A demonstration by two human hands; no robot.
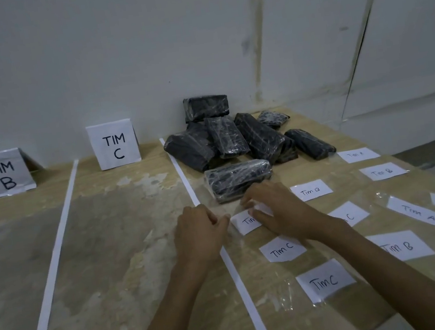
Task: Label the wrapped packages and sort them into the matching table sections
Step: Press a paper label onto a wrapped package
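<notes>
A pile of several black plastic-wrapped packages (246, 138) lies at the back of the rightmost table section. One package (236, 179) lies apart in front of the pile. Just before it a white paper label (246, 221) reading "Tim" lies on the table. My right hand (277, 212) covers its right part, fingers curled on it. My left hand (199, 232) is at the label's left edge, fingertips pinching at it. Other labels lie around: "Tim C" (282, 249), "Tim C" (325, 281), "Tim B" (310, 191).
Standing signs "TIM B" (4, 174) and "TIM C" (114, 146) mark sections at the back, divided by white tape strips (53, 246). More labels, "Tim A" (418, 212) and "Tim B" (399, 246), lie to the right near the table's edge.
</notes>
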